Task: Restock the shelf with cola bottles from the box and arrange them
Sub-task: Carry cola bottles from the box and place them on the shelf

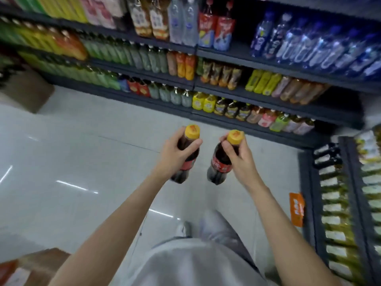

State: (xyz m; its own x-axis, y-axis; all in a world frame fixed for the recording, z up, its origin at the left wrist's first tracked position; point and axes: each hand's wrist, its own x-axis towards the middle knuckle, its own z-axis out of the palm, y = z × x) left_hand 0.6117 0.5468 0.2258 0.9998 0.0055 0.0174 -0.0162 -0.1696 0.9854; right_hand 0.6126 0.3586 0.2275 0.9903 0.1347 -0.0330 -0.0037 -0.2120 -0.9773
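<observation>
Cardboard box (31, 267) at lower left corner, well behind and left of the left forearm – blurred, contents unreadable. Left hand (175, 153) grips a cola bottle (186, 159) around its shoulder, fingers curled round the far side, thumb pressed across the near side just under the yellow cap (192, 131); cap sticks out above the fingers, red label and dark base hang below the palm. Bottle is held in the air over the pale floor (72, 151), touching nothing else. Just right of those fingers, apart from them, a second cola bottle (219, 164) – right hand (239, 155) holds it by the neck, fingertips curled round just beneath its yellow cap (235, 137), body tilting down and left below the hand. The two bottles sit near each other, not touching. Beyond both sets of fingertips, dark shelf (257, 118) rows packed with assorted drink bottles. Right of the right hand, another rack (309, 182) with yellowish bottles, an orange tag (296, 209) on its side.
</observation>
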